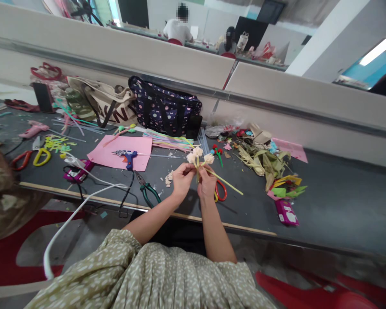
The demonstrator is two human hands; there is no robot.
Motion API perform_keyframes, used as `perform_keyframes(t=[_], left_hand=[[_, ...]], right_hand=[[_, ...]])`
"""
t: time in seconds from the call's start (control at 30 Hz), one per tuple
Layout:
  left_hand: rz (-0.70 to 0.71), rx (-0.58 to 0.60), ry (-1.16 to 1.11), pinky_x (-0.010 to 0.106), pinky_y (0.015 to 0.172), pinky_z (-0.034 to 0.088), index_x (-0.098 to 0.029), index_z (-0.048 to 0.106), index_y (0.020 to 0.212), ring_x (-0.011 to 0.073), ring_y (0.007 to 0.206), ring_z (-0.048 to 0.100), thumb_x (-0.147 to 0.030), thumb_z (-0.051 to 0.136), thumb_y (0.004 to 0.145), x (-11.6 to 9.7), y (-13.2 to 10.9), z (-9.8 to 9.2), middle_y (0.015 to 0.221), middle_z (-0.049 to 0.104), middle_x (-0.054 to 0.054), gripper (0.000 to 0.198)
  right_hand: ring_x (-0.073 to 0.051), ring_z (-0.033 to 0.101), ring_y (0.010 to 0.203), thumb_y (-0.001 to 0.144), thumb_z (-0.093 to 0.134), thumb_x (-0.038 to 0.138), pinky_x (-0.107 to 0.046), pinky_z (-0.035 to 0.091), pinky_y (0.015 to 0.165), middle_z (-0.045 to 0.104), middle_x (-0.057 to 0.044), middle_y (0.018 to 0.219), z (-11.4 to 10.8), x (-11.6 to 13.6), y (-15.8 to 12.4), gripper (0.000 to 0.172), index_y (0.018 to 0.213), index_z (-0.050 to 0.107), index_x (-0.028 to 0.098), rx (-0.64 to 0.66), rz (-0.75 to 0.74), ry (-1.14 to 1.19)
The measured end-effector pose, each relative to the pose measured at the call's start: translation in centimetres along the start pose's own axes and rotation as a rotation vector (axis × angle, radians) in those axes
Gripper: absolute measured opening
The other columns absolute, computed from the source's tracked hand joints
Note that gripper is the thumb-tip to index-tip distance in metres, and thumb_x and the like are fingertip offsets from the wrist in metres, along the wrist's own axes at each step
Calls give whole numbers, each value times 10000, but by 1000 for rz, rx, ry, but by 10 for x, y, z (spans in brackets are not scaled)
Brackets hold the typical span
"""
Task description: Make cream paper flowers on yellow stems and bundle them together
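Both hands meet above the dark table, closed around a small bunch of cream craft flowers (pixel 195 153) on thin green stems. My left hand (pixel 182 182) pinches the bunch from the left, its fingertips just under the blossoms. From the right, my right hand (pixel 207 182) grips the stems with thumb and fingers. One long yellow-green stem (pixel 228 182) sticks out to the lower right past that hand. Partly behind my right hand lie scissors with a red-orange handle (pixel 221 191). Pale scraps (pixel 169 178) lie left of my left hand.
Green-handled pliers (pixel 149 195) and a blue glue gun (pixel 129 159) on pink paper (pixel 96 148) are to the left. A white cable (pixel 83 206) hangs over the table's front edge. Dried husks (pixel 270 165) and a purple box (pixel 287 212) sit right; a dotted bag (pixel 164 107) stands behind.
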State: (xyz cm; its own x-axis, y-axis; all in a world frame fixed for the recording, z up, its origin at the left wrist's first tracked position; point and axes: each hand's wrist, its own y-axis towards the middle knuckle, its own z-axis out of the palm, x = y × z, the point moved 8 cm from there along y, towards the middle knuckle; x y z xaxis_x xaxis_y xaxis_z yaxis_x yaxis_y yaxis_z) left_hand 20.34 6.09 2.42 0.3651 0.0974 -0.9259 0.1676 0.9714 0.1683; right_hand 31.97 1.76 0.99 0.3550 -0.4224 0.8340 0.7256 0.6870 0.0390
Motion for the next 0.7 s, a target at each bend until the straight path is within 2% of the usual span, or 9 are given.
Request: perform_keyframes(t=[0.17, 0.5, 0.7], left_hand=[[-55, 5, -38, 262, 677, 506, -166, 634, 731, 121, 650, 582, -193, 666, 663, 1, 0, 3, 702, 634, -11, 81], [18, 29, 4, 235, 694, 494, -166, 661, 758, 119, 699, 584, -164, 659, 667, 6, 1, 2, 761, 627, 3, 92], [18, 74, -41, 234, 717, 483, -159, 639, 777, 113, 713, 577, -222, 676, 718, 3, -3, 9, 761, 614, 1, 93]], right_hand=[[-104, 610, 698, 607, 771, 244, -280, 504, 771, 682, 16, 757, -1, 2, 0, 191, 757, 678, 173, 4, -27, 13], [-110, 600, 724, 627, 757, 217, -290, 487, 798, 673, 19, 769, -7, 4, 1, 152, 752, 685, 172, -8, -70, 5], [-107, 608, 738, 638, 757, 197, -277, 481, 794, 675, 22, 765, -8, 5, 1, 137, 755, 692, 172, -15, -104, 17]])
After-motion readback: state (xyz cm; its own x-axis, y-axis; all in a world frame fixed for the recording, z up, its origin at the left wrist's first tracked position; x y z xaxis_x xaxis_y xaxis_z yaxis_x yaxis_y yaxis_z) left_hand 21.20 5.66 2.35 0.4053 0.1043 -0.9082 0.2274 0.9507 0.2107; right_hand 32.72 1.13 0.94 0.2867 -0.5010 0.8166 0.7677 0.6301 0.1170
